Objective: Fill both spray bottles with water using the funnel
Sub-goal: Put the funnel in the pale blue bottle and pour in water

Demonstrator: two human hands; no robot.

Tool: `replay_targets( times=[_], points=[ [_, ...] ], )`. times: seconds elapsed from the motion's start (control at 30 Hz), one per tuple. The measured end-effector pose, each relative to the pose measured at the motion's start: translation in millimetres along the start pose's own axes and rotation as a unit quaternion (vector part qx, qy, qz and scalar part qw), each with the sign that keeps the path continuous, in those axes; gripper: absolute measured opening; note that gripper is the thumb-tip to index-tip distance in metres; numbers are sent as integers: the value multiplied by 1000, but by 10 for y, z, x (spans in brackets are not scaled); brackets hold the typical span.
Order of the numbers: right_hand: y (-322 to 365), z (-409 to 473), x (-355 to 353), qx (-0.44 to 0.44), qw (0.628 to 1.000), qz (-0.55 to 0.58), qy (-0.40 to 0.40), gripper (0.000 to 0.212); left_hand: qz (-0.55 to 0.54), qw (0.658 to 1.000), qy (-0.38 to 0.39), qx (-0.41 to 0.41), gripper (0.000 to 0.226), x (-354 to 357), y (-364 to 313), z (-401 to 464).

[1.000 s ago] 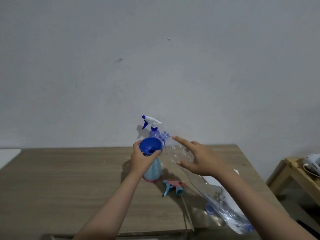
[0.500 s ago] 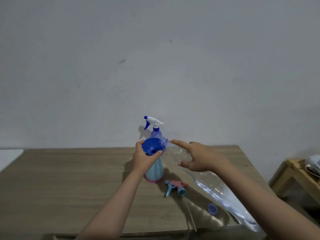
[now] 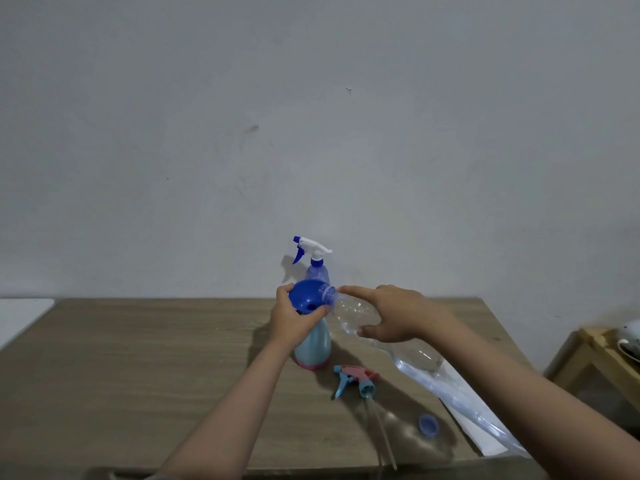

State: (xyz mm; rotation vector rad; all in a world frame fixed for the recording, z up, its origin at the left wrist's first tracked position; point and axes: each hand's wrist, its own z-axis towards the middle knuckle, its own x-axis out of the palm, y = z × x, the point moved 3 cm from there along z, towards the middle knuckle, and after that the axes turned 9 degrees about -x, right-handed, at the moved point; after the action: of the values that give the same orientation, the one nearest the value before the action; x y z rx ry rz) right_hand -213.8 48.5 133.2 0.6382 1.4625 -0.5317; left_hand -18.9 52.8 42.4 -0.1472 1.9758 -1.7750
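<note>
Behind the funnel [image 3: 306,295], the purple spray bottle [image 3: 317,270] seems half-hidden.

Wooden table [image 3: 138,358] against grey wall [image 3: 311,116]; small wooden stand [image 3: 595,351] at right.

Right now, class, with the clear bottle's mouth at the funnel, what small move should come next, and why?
Probably raise the base of the clear water bottle a little more with the right hand. Its mouth already sits at the rim of the blue funnel, which the left hand steadies on the light blue spray bottle, but the water lies low near the base.
</note>
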Motion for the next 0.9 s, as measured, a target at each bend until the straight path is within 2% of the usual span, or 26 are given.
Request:
replay_targets(
  times=[0.9],
  points=[
    [45, 109, -98, 3, 998, -28, 64, 76, -1, 1000, 1, 17, 77, -10, -2, -3]
  ],
)
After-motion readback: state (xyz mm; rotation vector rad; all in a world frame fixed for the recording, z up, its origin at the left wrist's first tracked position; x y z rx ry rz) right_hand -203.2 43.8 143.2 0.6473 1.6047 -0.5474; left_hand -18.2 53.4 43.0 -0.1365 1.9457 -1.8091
